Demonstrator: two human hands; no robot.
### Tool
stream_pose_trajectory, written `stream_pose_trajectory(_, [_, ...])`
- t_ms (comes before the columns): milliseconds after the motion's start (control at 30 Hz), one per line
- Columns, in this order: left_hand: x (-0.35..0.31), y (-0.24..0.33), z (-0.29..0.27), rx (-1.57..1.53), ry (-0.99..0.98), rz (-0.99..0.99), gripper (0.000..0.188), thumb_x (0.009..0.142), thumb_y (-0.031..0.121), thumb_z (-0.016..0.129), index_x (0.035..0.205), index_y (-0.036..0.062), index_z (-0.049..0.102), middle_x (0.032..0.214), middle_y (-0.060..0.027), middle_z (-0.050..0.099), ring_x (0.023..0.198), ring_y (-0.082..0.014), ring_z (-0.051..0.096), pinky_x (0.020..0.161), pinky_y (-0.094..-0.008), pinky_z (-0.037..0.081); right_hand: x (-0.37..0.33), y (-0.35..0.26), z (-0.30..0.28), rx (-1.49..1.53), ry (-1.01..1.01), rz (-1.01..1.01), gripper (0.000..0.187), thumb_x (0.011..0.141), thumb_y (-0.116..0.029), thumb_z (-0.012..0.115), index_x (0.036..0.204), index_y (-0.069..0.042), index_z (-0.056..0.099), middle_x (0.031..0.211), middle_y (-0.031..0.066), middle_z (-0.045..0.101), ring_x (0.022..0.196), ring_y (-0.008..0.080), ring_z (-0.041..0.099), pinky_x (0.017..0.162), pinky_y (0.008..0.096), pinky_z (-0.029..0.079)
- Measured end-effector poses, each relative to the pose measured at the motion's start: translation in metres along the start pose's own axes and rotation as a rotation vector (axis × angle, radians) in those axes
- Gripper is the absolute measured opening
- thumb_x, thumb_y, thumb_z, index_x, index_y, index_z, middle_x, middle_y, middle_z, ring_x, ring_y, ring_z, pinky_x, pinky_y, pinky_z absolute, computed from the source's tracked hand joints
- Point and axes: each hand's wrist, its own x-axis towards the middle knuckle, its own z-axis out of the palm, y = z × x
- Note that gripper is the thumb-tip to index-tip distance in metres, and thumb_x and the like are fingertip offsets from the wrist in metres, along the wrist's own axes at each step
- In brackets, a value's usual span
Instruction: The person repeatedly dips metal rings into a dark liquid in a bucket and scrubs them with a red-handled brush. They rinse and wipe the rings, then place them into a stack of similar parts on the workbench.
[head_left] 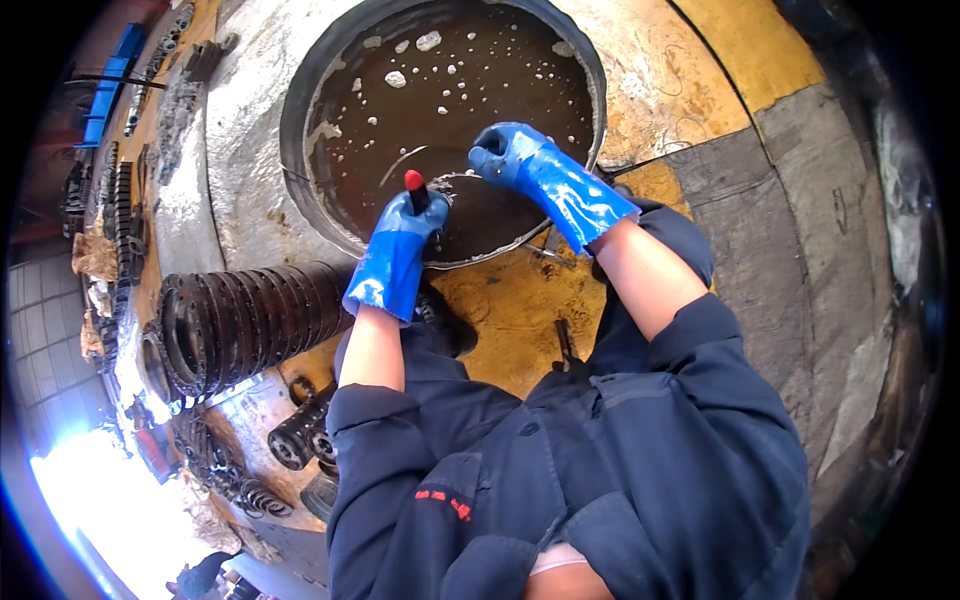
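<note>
My left hand (pixel 405 235), in a blue rubber glove, is closed around a dark handle with a red end (pixel 414 181), held above the near part of a round basin (pixel 294 130). Pale, bristle-like strands show beside that hand, but the tool's working end is mostly hidden. My right hand (pixel 510 158), gloved the same way, is curled shut above the basin, and what its fingers hold is hidden. Between the two hands runs a thin, pale curved edge that I cannot identify. Murky brown liquid (pixel 470 110) with patches of white foam fills the basin.
Left of the basin lies a row of dark, ribbed metal rings (pixel 240 325). Several dark machine parts (pixel 300 435) sit nearer, with coil springs (pixel 262 497) beyond. Grey mats (pixel 745 230) cover the floor on the right. A dark tool (pixel 566 343) lies between my legs.
</note>
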Motion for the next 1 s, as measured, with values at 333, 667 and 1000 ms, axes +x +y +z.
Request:
stream_pose_trajectory(333, [-0.009, 0.041, -0.016, -0.371, 0.130, 0.180, 0.031, 0.098, 0.021, 0.077, 0.120, 0.0000, 0.074, 0.108, -0.0042, 0.074, 0.101, -0.0159, 0.068, 0.095, -0.0301, 0.052, 0.013, -0.001, 0.023, -0.319, 0.139, 0.192, 0.060, 0.091, -0.052, 0.071, 0.139, -0.016, 0.067, 0.134, 0.0105, 0.073, 0.129, 0.0305, 0.067, 0.113, 0.0458, 0.049])
stream_pose_trajectory(667, [-0.041, 0.068, 0.013, -0.636, 0.221, 0.404, 0.027, 0.101, 0.014, 0.073, 0.125, 0.0007, 0.072, 0.108, -0.0042, 0.076, 0.097, -0.0137, 0.070, 0.088, -0.0285, 0.056, 0.027, 0.010, 0.036, 0.083, 0.056, 0.094, 0.035, 0.100, -0.035, 0.065, 0.124, -0.013, 0.076, 0.123, 0.0142, 0.077, 0.112, 0.0353, 0.074, 0.100, 0.0414, 0.056])
stream_pose_trajectory(1000, [-0.043, 0.067, 0.014, -0.643, 0.262, 0.418, 0.026, 0.102, 0.012, 0.071, 0.126, 0.0015, 0.072, 0.108, -0.0041, 0.076, 0.095, -0.0133, 0.070, 0.086, -0.0287, 0.057, 0.007, -0.012, 0.033, -0.179, 0.129, 0.063, 0.050, 0.090, -0.052, 0.074, 0.126, -0.016, 0.075, 0.121, 0.0119, 0.077, 0.117, 0.0316, 0.072, 0.103, 0.0417, 0.055])
